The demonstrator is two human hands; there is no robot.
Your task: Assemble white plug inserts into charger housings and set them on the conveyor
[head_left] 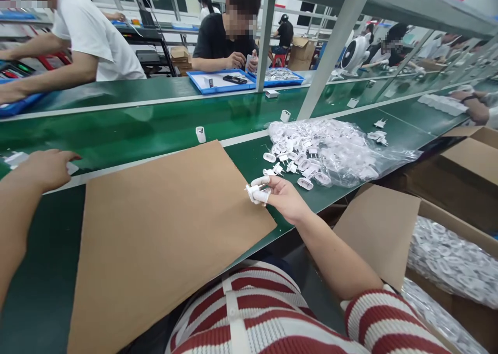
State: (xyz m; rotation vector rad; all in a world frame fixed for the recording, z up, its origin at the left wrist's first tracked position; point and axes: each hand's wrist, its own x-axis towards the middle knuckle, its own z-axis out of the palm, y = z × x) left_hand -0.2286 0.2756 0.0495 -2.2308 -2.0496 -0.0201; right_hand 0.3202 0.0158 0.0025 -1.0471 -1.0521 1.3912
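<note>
My right hand (286, 198), with white covers on its thumb and fingertip, pinches a small white plug piece (254, 192) above the right edge of a brown cardboard sheet (167, 240). Just beyond it, loose white plug pieces (305, 182) spill from a clear plastic bag (342, 146). My left hand (42, 169) reaches over the belt edge at the far left, its index finger stretched out. One white piece (72, 168) lies just under that fingertip, and another white piece (14, 159) shows behind the hand. The thumb is hidden.
A green conveyor belt (155, 125) carries scattered white adapter housings (200, 134). Across it, a co-worker (225, 42) handles a piece by blue trays (218, 84). Grey posts (330, 48) rise ahead. Open cardboard boxes (381, 229) with bagged white parts stand at my right.
</note>
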